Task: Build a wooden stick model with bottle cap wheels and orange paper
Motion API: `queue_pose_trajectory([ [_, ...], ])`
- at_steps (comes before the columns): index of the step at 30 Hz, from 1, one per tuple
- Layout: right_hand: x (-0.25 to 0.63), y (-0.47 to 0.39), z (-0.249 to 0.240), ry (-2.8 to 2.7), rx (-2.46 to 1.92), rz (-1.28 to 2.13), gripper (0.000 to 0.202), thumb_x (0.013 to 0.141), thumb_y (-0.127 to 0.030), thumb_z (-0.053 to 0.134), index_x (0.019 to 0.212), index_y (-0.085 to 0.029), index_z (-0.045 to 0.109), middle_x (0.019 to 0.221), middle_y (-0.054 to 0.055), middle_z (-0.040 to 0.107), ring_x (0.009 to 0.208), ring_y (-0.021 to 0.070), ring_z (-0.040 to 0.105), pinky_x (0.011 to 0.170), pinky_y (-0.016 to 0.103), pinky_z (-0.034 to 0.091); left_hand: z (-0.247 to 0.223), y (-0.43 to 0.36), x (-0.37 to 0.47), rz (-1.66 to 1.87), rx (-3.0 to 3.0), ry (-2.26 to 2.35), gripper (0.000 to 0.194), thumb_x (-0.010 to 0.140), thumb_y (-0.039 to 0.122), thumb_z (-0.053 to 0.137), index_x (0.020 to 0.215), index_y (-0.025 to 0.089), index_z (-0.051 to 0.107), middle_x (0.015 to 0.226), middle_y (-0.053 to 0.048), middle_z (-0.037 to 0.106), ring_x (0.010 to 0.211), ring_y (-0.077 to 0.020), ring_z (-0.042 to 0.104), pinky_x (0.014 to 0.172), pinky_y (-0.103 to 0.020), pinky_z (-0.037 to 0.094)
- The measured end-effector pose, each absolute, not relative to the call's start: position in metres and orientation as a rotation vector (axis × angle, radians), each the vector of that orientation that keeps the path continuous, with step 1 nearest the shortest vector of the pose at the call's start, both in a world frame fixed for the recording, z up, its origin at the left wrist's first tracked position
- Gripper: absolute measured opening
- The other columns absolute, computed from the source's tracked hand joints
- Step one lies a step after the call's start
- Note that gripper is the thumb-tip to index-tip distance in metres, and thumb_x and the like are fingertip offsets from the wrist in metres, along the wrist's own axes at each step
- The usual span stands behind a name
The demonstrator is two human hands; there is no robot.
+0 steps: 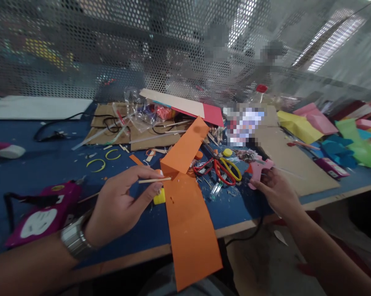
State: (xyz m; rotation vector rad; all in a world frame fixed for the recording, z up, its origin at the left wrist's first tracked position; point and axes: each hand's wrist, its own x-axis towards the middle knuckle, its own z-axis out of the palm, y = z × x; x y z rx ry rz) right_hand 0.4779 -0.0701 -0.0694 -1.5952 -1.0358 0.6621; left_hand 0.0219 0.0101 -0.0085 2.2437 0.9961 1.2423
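Observation:
My left hand [120, 201] pinches a thin wooden stick [154, 180] between thumb and fingers. The stick points right, its tip at an orange paper strip [191, 230] that hangs over the table's front edge. A second orange piece [187, 146] angles up from the strip's far end; whether they are one folded sheet I cannot tell. My right hand [277, 187] is closed round a pink glue gun [259, 169], its grimy nozzle toward the left. Between my hands lie scissors with red handles [224, 172] and yellow-handled scissors [234, 169].
A purple tool with a cord [46, 211] lies at the left. Cardboard sheets [302, 160], folded coloured papers [299, 127] and a purple box [331, 167] are at the right. A plastic bag [142, 113] and card sheets [176, 102] lie by the perforated metal screen [173, 49].

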Motion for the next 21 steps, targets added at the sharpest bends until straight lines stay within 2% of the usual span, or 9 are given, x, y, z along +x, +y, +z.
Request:
queue_pose_trajectory([
  [3,0.481,-0.072,-0.073,-1.035,-1.628,0.637,0.071,0.07,-0.056,0.107,0.126,-0.025,0.077,0.124,0.01,0.085,0.11,0.0279,0.082,0.093,0.035,0.072,-0.009,0.009,0.021,1.208,2.253,1.023,0.017,0.109,0.042,0.073,0.108,0.027,0.081,0.108,-0.005,0.089,0.102,-0.0248,0.086,0.089,-0.035,0.069],
  [6,0.49,-0.07,-0.077,-1.002,-1.666,0.61,0.075,0.069,-0.062,0.105,0.126,-0.021,0.079,0.118,0.011,0.086,0.103,0.0269,0.082,0.086,0.035,0.073,-0.009,0.009,0.02,1.195,2.247,1.044,0.019,0.109,0.043,0.073,0.108,0.026,0.081,0.109,-0.004,0.088,0.102,-0.0245,0.086,0.089,-0.034,0.068],
  [10,0.502,-0.069,-0.08,-0.955,-1.714,0.572,0.084,0.064,-0.062,0.107,0.131,-0.019,0.079,0.114,0.011,0.086,0.094,0.0256,0.082,0.077,0.033,0.072,-0.01,0.01,0.021,1.233,2.253,1.022,0.016,0.108,0.04,0.074,0.108,0.026,0.081,0.109,-0.004,0.089,0.102,-0.0247,0.086,0.09,-0.035,0.068],
  [16,0.512,-0.071,-0.082,-0.917,-1.759,0.544,0.088,0.063,-0.061,0.106,0.134,-0.018,0.079,0.117,0.013,0.086,0.097,0.0265,0.083,0.076,0.032,0.073,-0.009,0.01,0.021,1.262,2.249,0.967,0.012,0.107,0.038,0.076,0.108,0.027,0.08,0.105,-0.004,0.088,0.101,-0.0254,0.086,0.09,-0.036,0.068],
  [21,0.515,-0.073,-0.077,-0.912,-1.786,0.546,0.09,0.059,-0.061,0.106,0.133,-0.017,0.08,0.111,0.013,0.088,0.088,0.0246,0.083,0.071,0.03,0.073,-0.009,0.01,0.021,1.275,2.292,0.929,0.01,0.108,0.036,0.074,0.109,0.027,0.079,0.105,-0.003,0.088,0.098,-0.0234,0.087,0.087,-0.035,0.069],
])
